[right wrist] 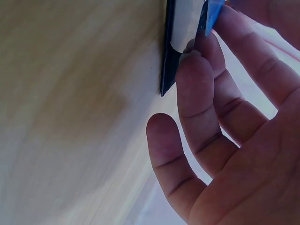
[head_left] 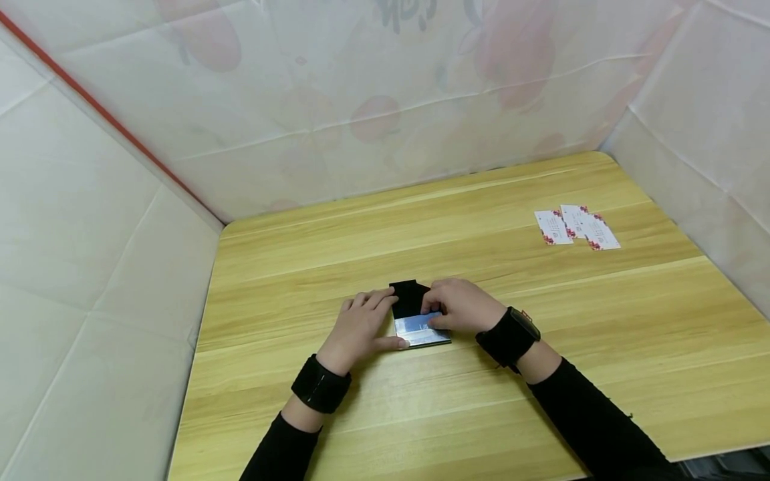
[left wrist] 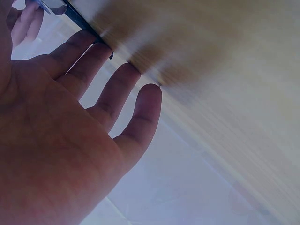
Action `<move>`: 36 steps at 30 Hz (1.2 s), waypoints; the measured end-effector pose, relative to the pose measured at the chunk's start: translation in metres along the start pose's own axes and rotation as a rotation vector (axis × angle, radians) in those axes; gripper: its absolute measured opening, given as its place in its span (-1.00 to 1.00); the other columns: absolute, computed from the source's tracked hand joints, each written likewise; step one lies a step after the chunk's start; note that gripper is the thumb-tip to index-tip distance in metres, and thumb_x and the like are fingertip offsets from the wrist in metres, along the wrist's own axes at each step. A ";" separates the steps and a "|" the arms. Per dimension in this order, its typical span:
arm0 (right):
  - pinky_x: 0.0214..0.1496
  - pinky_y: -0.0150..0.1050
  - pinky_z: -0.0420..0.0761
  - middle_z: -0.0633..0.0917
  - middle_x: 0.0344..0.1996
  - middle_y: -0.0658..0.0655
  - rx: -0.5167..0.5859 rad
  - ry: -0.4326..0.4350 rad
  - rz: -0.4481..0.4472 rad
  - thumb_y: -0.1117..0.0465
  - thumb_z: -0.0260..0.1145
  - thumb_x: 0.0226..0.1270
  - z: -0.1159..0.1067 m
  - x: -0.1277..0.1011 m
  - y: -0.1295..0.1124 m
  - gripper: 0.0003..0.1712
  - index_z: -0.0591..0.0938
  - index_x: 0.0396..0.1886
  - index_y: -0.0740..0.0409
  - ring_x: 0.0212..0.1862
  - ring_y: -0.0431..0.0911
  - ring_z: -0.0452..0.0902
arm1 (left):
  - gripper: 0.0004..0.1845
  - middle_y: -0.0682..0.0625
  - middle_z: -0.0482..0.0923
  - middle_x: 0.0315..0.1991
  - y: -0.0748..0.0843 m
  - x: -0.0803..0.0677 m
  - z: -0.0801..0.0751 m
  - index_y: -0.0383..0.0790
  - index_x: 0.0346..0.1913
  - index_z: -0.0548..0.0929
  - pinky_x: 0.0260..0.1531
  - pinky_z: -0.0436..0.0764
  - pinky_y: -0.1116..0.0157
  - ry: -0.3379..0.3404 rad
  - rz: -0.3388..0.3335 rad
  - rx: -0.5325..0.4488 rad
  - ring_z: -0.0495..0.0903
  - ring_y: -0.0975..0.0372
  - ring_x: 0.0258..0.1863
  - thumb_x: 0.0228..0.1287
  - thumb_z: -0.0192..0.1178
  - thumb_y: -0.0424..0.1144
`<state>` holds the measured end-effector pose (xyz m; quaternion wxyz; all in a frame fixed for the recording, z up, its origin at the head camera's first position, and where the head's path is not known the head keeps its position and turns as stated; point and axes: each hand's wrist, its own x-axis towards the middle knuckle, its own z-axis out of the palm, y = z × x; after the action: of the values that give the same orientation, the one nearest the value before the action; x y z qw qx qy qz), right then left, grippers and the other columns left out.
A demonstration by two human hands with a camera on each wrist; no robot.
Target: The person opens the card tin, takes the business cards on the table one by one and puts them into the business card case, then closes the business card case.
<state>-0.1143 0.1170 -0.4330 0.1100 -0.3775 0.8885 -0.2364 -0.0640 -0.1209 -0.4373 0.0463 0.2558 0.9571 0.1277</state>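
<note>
A black card case (head_left: 410, 300) lies opened out on the table, its near half silvery and shiny. Over that half is a blue card (head_left: 415, 324), which my right hand (head_left: 463, 304) pinches at its right side between thumb and index finger. In the right wrist view the blue card (right wrist: 213, 16) stands tilted up from the case's metal part (right wrist: 183, 23). My left hand (head_left: 361, 327) rests along the case's left side, fingers extended toward the black flap and thumb on the near left corner. The left wrist view shows its fingertips (left wrist: 103, 49) at the case's dark edge.
Several white cards with red floral corners (head_left: 577, 227) lie overlapping at the table's far right. The wooden table (head_left: 289, 267) is bounded by pale fabric walls (head_left: 337, 153) at the back and both sides. Black bands (head_left: 321, 384) circle both wrists.
</note>
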 end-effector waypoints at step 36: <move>0.12 0.36 0.12 0.15 0.29 0.50 -0.188 0.078 0.536 -0.19 0.16 0.22 -0.074 -0.049 0.113 -0.11 0.12 0.41 0.14 0.25 0.44 0.00 | -0.03 0.07 0.14 0.36 0.002 0.002 0.003 -0.06 0.32 0.29 0.10 0.24 -0.07 -0.020 -0.018 0.014 0.23 0.04 0.23 -0.14 0.13 0.44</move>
<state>-0.1788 0.2457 -0.4249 0.0992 -0.1283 0.9782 -0.1299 -0.0646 -0.1173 -0.4402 0.0552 0.2490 0.9597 0.1178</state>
